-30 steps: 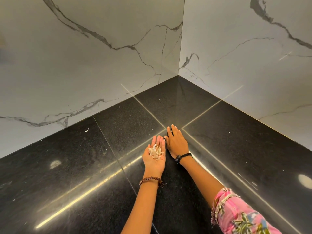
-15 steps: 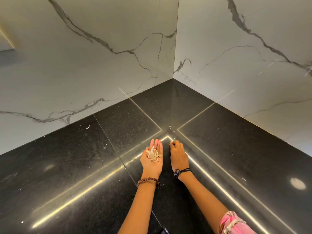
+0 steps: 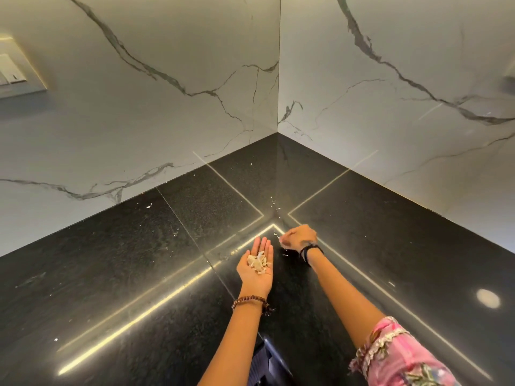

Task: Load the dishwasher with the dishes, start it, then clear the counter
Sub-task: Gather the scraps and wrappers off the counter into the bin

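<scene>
On the glossy black granite counter [image 3: 111,274], counter-clearing is judged under way: pale papery scraps [image 3: 257,262] are cradled in the spread, upturned left hand [image 3: 256,270], while another flake is pinched by the curled right hand [image 3: 299,237] just beside it, a drop into that palm being called for next.

- I can read no text, label, brand, number or sign anywhere on my feed.
- The switch plate [image 3: 16,71], on the marble wall far left of the counter corner, shows only a tiny dark mark, too small for me to make out.
</scene>
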